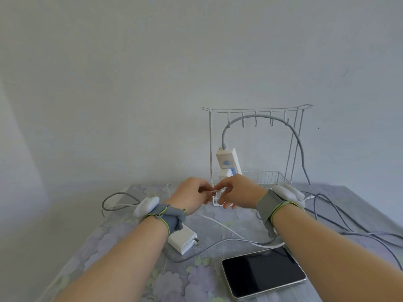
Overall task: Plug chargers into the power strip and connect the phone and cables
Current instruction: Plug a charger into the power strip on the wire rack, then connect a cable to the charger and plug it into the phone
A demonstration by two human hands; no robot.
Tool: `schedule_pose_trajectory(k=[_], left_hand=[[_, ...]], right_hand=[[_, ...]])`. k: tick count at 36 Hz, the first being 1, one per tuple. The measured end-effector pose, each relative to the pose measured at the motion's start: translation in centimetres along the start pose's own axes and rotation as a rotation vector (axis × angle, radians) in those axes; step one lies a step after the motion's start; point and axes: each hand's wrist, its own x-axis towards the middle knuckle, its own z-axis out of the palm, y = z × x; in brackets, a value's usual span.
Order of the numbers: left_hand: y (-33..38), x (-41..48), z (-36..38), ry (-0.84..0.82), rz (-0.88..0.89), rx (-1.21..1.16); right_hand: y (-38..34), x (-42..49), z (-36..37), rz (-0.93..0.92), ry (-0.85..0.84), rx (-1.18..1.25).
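- A plain pale wall stands behind a table (122, 247) with a flowery cloth on it.
- Far left, a grey cable (113, 198) loops on the cloth. It could snag on an arm and get dragged off.
- The left hand (190, 196) has its grip nearly closed. The fingers pinch something small and white, likely a cable end, but it is too small to be sure.
- Below that wrist lies a white charger (182, 240), flat on the cloth with its prongs pointing right. It is not plugged in yet. The left arm is just above it and could knock it away.
- A white cable (220, 225) runs across the cloth between the two arms. If the hands pull it hard, it may tug other things along.
- The right hand (236, 189) meets the left one, fingertips touching the same tiny white piece, other fingers spread loose. If they push it in crooked, the plug might bend or slip out.
- Behind the hands, a white strip (227, 162) leans upright in a wire rack (272, 177), with one white plug already in it. A hard push could tip it.
- The phone (262, 272) lies flat and dark near the table's front edge, with no cable seen in it. A pulled cable could slide it off.
- More grey cables (340, 216) are tangled far right.
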Motion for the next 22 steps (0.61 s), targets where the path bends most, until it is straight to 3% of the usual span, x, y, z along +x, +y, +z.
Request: schedule_pose_trajectory(k=[6, 16, 19, 22], left_hand=[[-0.5, 0.2, 0.0, -0.058, 0.001, -0.026], [-4.8, -0.3, -1.2, 0.050, -0.147, 0.256], [-5.8, -0.5, -1.2, 0.124, -0.180, 0.279], [-5.1, -0.3, -1.4, 0.187, -0.131, 0.246]], right_hand=[[0.1, 0.8, 0.6, -0.049, 0.131, -0.086], [0.1, 0.6, -1.0, 0.117, 0.196, 0.548], [0.1, 0.6, -1.1, 0.120, 0.195, 0.494], [-0.1, 1.0, -1.2, 0.059, 0.217, 0.267]])
